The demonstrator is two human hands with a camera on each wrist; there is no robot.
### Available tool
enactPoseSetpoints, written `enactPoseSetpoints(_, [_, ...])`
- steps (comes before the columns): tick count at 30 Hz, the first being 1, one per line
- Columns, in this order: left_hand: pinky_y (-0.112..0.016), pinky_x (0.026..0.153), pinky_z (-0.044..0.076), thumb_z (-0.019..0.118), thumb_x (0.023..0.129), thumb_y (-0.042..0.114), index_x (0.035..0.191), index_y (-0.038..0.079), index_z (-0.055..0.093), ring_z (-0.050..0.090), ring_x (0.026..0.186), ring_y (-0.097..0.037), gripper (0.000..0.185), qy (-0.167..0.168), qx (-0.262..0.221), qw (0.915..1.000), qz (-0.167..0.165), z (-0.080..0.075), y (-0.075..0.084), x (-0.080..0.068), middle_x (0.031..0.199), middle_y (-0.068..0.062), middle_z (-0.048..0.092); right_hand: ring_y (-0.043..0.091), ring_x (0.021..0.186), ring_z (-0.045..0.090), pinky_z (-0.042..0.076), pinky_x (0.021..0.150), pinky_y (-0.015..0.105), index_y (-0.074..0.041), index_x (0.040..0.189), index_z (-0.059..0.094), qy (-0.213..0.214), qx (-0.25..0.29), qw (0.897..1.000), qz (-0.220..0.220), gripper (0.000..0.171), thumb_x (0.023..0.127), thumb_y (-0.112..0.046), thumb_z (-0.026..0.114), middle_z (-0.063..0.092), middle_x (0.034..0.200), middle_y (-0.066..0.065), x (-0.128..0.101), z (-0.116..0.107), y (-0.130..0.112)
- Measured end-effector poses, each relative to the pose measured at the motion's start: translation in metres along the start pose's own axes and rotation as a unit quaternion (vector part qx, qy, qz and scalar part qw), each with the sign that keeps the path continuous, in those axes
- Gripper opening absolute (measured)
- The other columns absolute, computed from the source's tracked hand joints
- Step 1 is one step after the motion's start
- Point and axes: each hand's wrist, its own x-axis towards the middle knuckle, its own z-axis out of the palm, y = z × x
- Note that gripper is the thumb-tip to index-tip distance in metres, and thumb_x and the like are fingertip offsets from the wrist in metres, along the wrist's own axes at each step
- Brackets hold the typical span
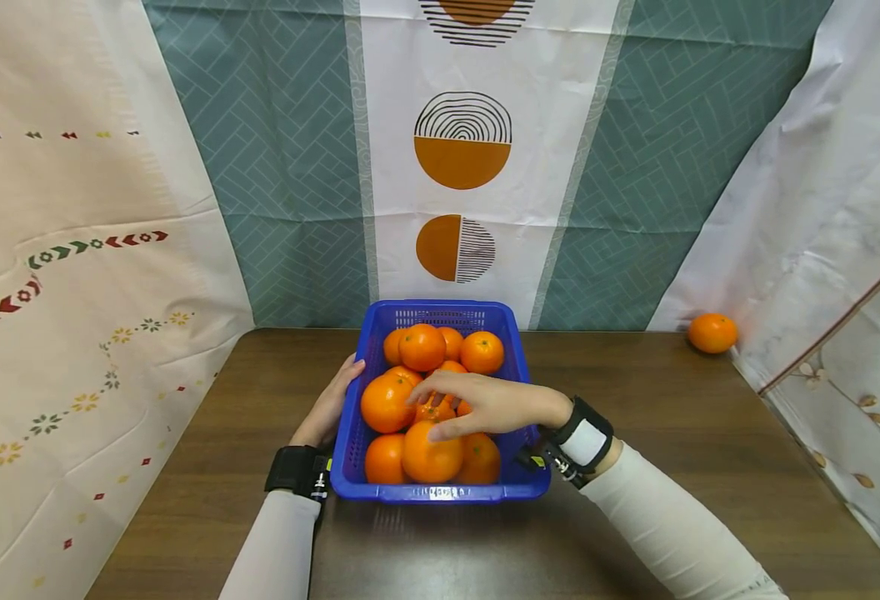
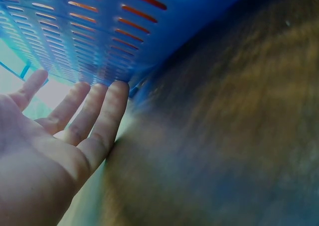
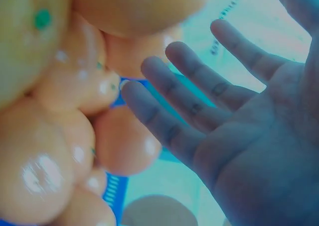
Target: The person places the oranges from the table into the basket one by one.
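Observation:
A blue plastic basket (image 1: pixel 440 493) with slotted walls stands on the table, piled with several oranges (image 1: pixel 387 402). My left hand (image 1: pixel 329 406) is at its left side, fingertips against the outer wall. In the left wrist view the fingers (image 2: pixel 113 104) are nearly straight and meet the slotted wall (image 2: pixel 99 32). My right hand (image 1: pixel 488 402) hovers over the pile with fingers spread, thumb close above a large front orange (image 1: pixel 432 454). The right wrist view shows the palm and straight fingers (image 3: pixel 194 106) with nothing held, beside the oranges (image 3: pixel 127 141).
One orange (image 1: pixel 712 333) lies apart at the table's far right corner. Brown wooden table (image 1: pixel 635 400) surrounds the basket. A patterned cloth (image 1: pixel 297 208) hangs along the back edge, with pale cloths at the left and right sides.

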Motion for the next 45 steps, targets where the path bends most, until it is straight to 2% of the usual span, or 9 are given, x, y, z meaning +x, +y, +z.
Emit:
enactPoseSetpoints(2, [-0.039, 0.099, 0.052, 0.034, 0.112, 0.05, 0.165, 0.024, 0.015, 0.05, 0.13, -0.026, 0.062, -0.001, 0.001, 1.0, 0.001, 0.0, 0.0, 0.0, 0.162, -0.018, 0.031, 0.023, 0.127, 0.056, 0.047, 0.108, 0.046, -0.013, 0.145, 0.054, 0.028, 0.004, 1.0, -0.001, 0.051, 0.103, -0.039, 0.066, 0.059, 0.14, 0.003, -0.006, -0.008, -0.002])
enactPoseSetpoints(6, [-0.038, 0.099, 0.052, 0.034, 0.112, 0.05, 0.165, 0.024, 0.016, 0.05, 0.129, -0.025, 0.062, -0.003, -0.002, 1.0, 0.002, 0.001, 0.0, 0.0, 0.162, -0.019, 0.031, 0.018, 0.126, 0.056, 0.048, 0.106, 0.047, -0.017, 0.142, 0.056, 0.088, 0.027, 0.996, 0.009, 0.043, 0.104, -0.034, 0.065, 0.059, 0.137, -0.003, -0.02, -0.025, -0.003])
enactPoseSetpoints(11, [-0.038, 0.098, 0.052, 0.033, 0.112, 0.049, 0.165, 0.024, 0.017, 0.051, 0.128, -0.026, 0.06, 0.001, -0.002, 1.0, -0.003, 0.001, -0.001, 0.001, 0.161, -0.019, 0.032, 0.023, 0.126, 0.057, 0.049, 0.102, 0.047, -0.016, 0.143, 0.056, 0.143, 0.047, 0.988, 0.021, 0.041, 0.104, -0.029, 0.065, 0.059, 0.139, 0.001, -0.037, -0.041, 0.002])
enactPoseSetpoints(17, [-0.04, 0.099, 0.052, 0.032, 0.112, 0.049, 0.165, 0.024, 0.016, 0.049, 0.13, -0.028, 0.061, 0.012, 0.006, 0.9999, -0.009, 0.002, 0.0, 0.001, 0.161, -0.019, 0.032, 0.026, 0.122, 0.059, 0.052, 0.098, 0.049, -0.015, 0.142, 0.056, 0.168, 0.05, 0.984, 0.022, 0.041, 0.104, -0.026, 0.065, 0.059, 0.137, 0.004, -0.049, -0.047, 0.007])
enactPoseSetpoints(23, [-0.04, 0.1, 0.051, 0.033, 0.112, 0.049, 0.165, 0.024, 0.016, 0.048, 0.13, -0.027, 0.061, 0.009, -0.004, 0.9999, -0.01, 0.002, 0.0, 0.0, 0.162, -0.019, 0.032, 0.028, 0.124, 0.058, 0.05, 0.1, 0.049, -0.015, 0.142, 0.057, 0.192, 0.046, 0.98, 0.029, 0.039, 0.105, -0.024, 0.064, 0.06, 0.138, 0.004, -0.057, -0.052, 0.017])
enactPoseSetpoints(30, [-0.037, 0.099, 0.052, 0.034, 0.112, 0.05, 0.165, 0.024, 0.016, 0.049, 0.13, -0.025, 0.062, 0.004, -0.004, 1.0, -0.004, 0.001, -0.001, 0.0, 0.162, -0.019, 0.031, 0.029, 0.124, 0.058, 0.055, 0.096, 0.042, -0.014, 0.142, 0.057, 0.227, 0.045, 0.972, 0.051, 0.039, 0.105, -0.023, 0.064, 0.062, 0.135, 0.008, -0.068, -0.059, 0.028])
enactPoseSetpoints(34, [-0.037, 0.1, 0.051, 0.034, 0.112, 0.049, 0.165, 0.023, 0.016, 0.05, 0.129, -0.024, 0.061, 0.003, -0.011, 0.9999, -0.002, 0.001, -0.001, 0.0, 0.162, -0.019, 0.031, 0.03, 0.124, 0.058, 0.054, 0.096, 0.034, -0.013, 0.141, 0.058, 0.267, 0.036, 0.961, 0.06, 0.037, 0.105, -0.02, 0.064, 0.059, 0.136, 0.009, -0.078, -0.066, 0.037])
enactPoseSetpoints(40, [-0.036, 0.1, 0.051, 0.034, 0.112, 0.048, 0.165, 0.023, 0.016, 0.05, 0.129, -0.023, 0.061, 0.003, -0.011, 0.9999, -0.001, 0.001, -0.001, 0.0, 0.162, -0.019, 0.031, 0.025, 0.12, 0.057, 0.051, 0.091, 0.023, -0.007, 0.139, 0.059, 0.344, 0.007, 0.936, 0.073, 0.034, 0.106, -0.016, 0.062, 0.056, 0.138, 0.01, -0.098, -0.074, 0.055])
enactPoseSetpoints(45, [-0.037, 0.1, 0.051, 0.033, 0.112, 0.049, 0.165, 0.023, 0.016, 0.049, 0.13, -0.025, 0.061, 0.004, -0.007, 1.0, -0.003, 0.001, 0.0, 0.0, 0.162, -0.019, 0.031, 0.024, 0.12, 0.055, 0.048, 0.091, 0.017, -0.004, 0.14, 0.057, 0.385, -0.004, 0.918, 0.089, 0.036, 0.107, -0.017, 0.06, 0.054, 0.14, 0.013, -0.115, -0.08, 0.064])
